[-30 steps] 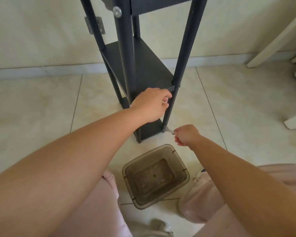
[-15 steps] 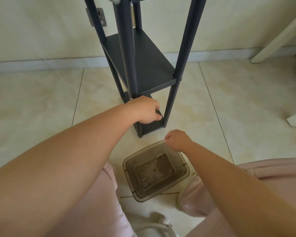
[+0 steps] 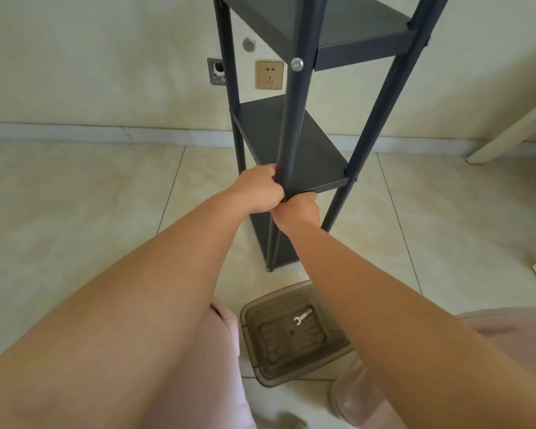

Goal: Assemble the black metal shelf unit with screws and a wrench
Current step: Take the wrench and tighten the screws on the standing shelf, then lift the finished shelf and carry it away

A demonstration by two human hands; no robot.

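We have both hands on the near post [image 3: 291,125] of the shelf [image 3: 294,147] — left hand [image 3: 259,193] wrapped round it, right hand [image 3: 299,209] clamped just below. Post runs upright; the wrench [image 3: 301,316] lies behind us in the tub [image 3: 294,335].

Soft, even daylight is filling the frame, casting only faint shadows. Wide-angle distortion is bending lines toward the edges, and the bottom edge is looking slightly blurred.

Both bare arms reach forward and come close together. The left hand [image 3: 259,193] has its fingers curled around a black post. The right hand [image 3: 299,210] sits just below, touching the left, fingers curled on the same post.
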